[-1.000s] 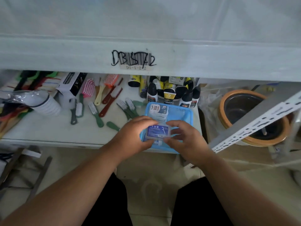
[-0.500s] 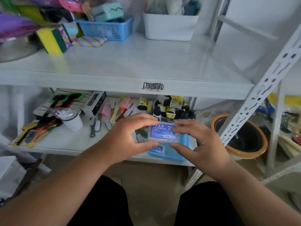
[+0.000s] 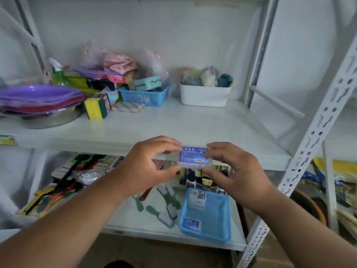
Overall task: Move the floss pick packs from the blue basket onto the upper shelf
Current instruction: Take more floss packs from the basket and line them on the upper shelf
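Note:
Both hands hold one floss pick pack (image 3: pixel 195 156), a clear box with a blue label, just in front of the upper shelf's front edge (image 3: pixel 119 146). My left hand (image 3: pixel 148 163) grips its left end and my right hand (image 3: pixel 231 169) its right end. Below, the blue basket (image 3: pixel 218 225) sits on the lower shelf at the right. It holds a flat floss pick pack (image 3: pixel 192 223) at its near end and a small stack of packs (image 3: pixel 197 199) at its far end.
On the upper shelf stand a white bin (image 3: pixel 204 95), a small blue mesh basket (image 3: pixel 144 95), sponges (image 3: pixel 96 108) and stacked purple plates (image 3: pixel 38 97); bare shelf surface (image 3: pixel 173 122) lies before them. A white perforated upright (image 3: pixel 309 144) slants at right. Brushes (image 3: pixel 166 207) lie beside the basket.
Both hands have lifted the floss pick pack out of the blue basket and up to the level of the upper shelf. The view has tilted upward.

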